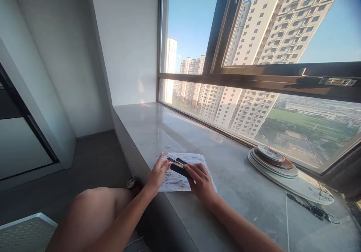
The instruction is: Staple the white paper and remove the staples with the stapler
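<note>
A black stapler (180, 170) is in my right hand (201, 180), whose fingers wrap round its rear part. Its upper arm is swung up from the base, so a gap shows between them. My left hand (158, 173) is at the stapler's far end, fingers extended and slightly apart, with the fingertips close to or touching the metal tip. Whether a small piece is between them is too fine to see. Beneath both hands lies a printed sheet of paper (176, 186) on the sill. Just beyond the sheet rests a small greyish strip (168, 147).
The grey sill (234, 192) runs along a window with a dark frame (191, 77). At right, stacked plates or discs (270, 158) sit on a white oval board (313, 186), beside a dark cord-like item (318, 211). My bent leg (96, 210) is at lower left, near a perforated white surface (25, 233).
</note>
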Tool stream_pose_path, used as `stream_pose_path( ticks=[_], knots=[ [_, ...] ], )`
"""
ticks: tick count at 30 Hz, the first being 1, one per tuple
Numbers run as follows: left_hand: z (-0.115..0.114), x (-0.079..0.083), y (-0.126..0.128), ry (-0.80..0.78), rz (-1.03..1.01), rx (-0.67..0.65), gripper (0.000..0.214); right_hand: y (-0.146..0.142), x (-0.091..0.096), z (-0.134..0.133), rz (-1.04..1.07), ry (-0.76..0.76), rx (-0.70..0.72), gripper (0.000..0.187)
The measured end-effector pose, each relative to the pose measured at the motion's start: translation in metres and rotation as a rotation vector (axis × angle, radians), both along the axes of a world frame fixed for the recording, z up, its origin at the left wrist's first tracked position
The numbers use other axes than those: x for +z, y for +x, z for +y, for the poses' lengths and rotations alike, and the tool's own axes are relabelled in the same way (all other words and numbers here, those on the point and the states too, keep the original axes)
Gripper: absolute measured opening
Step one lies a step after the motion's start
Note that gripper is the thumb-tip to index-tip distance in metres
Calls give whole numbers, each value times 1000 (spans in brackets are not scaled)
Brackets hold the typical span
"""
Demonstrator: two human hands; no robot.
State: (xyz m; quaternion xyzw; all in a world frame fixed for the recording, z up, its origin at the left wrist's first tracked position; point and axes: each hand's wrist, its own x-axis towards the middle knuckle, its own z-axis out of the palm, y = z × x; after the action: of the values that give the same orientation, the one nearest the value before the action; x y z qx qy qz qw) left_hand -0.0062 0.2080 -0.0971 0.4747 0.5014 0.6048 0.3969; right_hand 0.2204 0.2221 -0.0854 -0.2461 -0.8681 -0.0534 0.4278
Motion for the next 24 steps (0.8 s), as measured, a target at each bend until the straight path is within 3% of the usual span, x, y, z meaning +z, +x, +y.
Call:
stream_pose_path(
  ticks=[3, 7, 11, 19, 24],
  knots=[
    [-2, 5, 3, -130, -261, -141, 45, -2, 4, -6, -153, 176, 34, 47],
    [1, 3, 4, -158, -475, -121, 34, -3, 9, -11, -280, 318, 72, 38],
    [3, -2, 4, -179, -504, -74, 32, -3, 11, -13, -313, 335, 79, 37],
    [3, 1, 2, -193, -433, 103, 28, 0, 5, -8, -92, 112, -105, 47],
    [0, 12, -2, -61, -272, 226, 24, -4, 4, 3, 167, -305, -288, 29]
  ],
)
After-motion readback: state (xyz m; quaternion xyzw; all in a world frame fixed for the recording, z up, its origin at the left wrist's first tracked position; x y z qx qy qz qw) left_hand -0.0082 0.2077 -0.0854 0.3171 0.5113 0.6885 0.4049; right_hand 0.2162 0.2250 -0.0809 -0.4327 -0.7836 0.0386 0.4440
